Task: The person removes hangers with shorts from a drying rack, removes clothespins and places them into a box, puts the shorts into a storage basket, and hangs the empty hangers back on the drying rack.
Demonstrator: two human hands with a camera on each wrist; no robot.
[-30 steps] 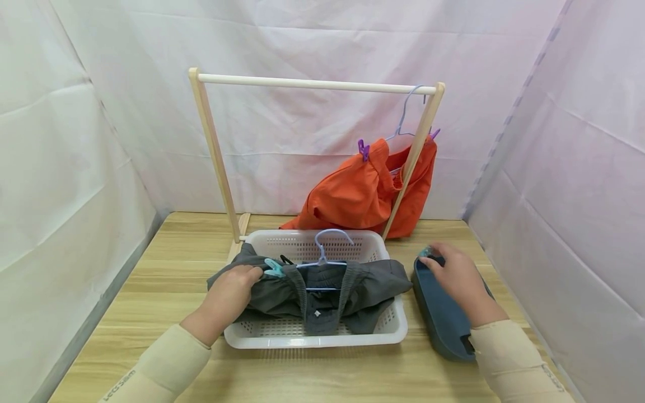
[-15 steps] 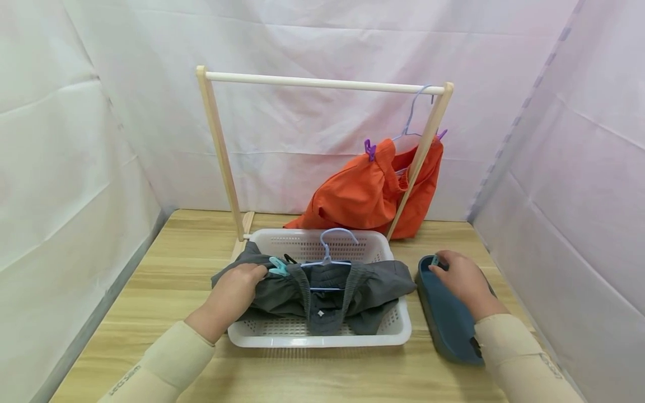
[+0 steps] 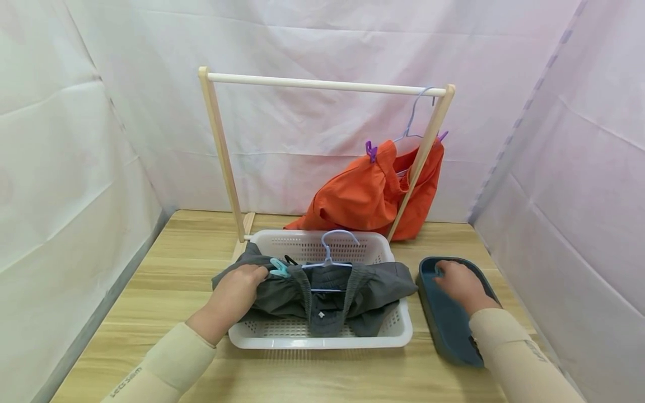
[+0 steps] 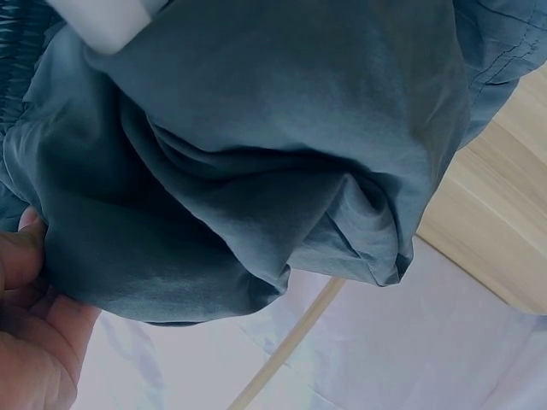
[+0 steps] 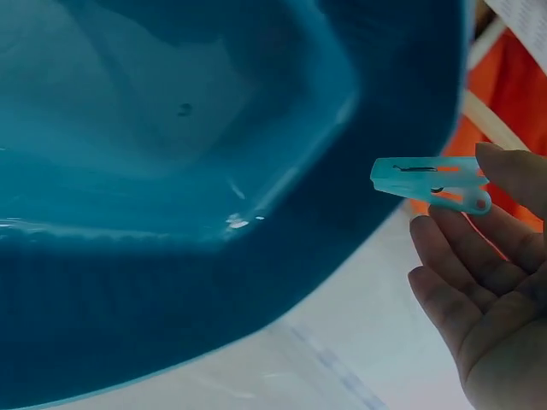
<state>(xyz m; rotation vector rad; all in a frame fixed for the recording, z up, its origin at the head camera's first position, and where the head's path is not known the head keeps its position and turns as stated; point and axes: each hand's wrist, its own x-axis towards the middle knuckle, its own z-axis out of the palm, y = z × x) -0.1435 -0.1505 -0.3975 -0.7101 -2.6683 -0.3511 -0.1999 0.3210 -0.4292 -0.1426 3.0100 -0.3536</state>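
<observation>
Wooden clothes rack (image 3: 317,84) stands beyond left hand (image 3: 235,292) and right hand (image 3: 461,284), set well apart. White perforated basket (image 3: 319,342) sits mostly between them; the dark grey garment (image 3: 325,324) lies across it, pinched by the left hand. Blue tray (image 3: 448,324) lies beneath the right hand, which pinches a turquoise clothespin (image 5: 427,181).

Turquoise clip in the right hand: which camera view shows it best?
The right wrist view: the turquoise clip is large and seen almost whole, one end pinched by the right hand. The head view shows only a small bit, mostly hidden by that hand; the left wrist view does not show it.
</observation>
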